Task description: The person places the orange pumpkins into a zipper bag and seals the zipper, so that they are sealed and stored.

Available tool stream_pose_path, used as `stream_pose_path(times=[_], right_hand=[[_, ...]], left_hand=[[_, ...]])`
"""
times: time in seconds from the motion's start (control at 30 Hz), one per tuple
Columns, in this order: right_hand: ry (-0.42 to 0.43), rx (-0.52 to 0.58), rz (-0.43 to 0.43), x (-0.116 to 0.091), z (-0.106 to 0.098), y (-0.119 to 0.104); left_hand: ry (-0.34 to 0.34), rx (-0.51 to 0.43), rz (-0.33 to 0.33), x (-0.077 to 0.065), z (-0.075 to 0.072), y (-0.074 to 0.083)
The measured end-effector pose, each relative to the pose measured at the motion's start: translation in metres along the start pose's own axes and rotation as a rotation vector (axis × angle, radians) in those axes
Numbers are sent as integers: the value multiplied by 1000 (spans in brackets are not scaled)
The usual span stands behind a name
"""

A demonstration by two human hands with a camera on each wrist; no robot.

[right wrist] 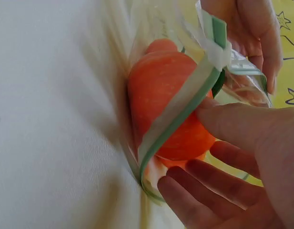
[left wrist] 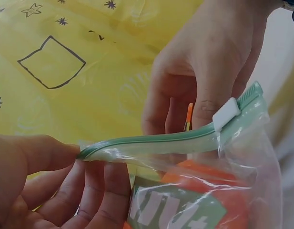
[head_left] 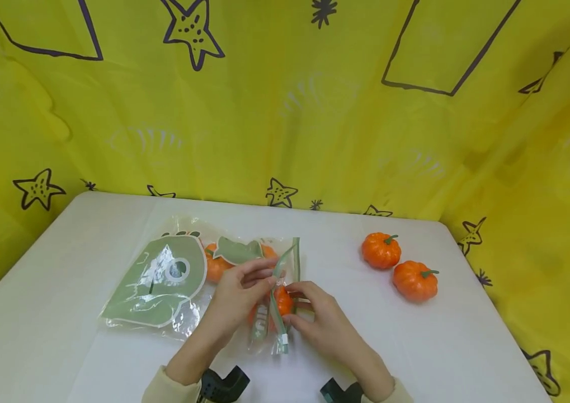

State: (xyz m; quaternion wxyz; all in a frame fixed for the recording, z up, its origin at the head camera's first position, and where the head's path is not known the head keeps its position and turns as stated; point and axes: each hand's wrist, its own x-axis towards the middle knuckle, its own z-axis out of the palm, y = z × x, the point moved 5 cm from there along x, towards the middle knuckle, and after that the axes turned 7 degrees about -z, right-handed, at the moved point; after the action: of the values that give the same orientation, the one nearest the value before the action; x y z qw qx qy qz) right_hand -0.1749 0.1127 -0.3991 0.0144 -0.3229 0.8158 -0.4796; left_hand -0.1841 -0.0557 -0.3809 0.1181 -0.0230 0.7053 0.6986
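Note:
A clear zip bag (head_left: 179, 327) with green printed patches lies on the table, with orange pumpkins (head_left: 216, 267) inside. My left hand (head_left: 236, 294) pinches the green zip edge (left wrist: 151, 140) between thumb and fingers, and the bag's mouth gapes toward the right. At that mouth, my right hand (head_left: 322, 319) holds a small orange pumpkin (right wrist: 161, 95), thumb on one side and fingers on the other. The zip strip crosses in front of this pumpkin in the right wrist view. A white slider (left wrist: 226, 114) sits near one end of the zip.
Two more orange pumpkins with green stems, a rear one (head_left: 381, 250) and a front one (head_left: 415, 281), stand on the right of the white table (head_left: 466, 347). Yellow cloth (head_left: 264, 112) with dark drawings hangs behind and at the sides.

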Motion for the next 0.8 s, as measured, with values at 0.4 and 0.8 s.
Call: stream_pose_path(times=[0.4,0.8], right_hand=[[-176,-92,21,-8,-17,-3],[-263,-206,28,-7,0,-5]], left_hand=[[6,152,-8,3,-4,-5],[-17,25,-42,-1,-2,-2]])
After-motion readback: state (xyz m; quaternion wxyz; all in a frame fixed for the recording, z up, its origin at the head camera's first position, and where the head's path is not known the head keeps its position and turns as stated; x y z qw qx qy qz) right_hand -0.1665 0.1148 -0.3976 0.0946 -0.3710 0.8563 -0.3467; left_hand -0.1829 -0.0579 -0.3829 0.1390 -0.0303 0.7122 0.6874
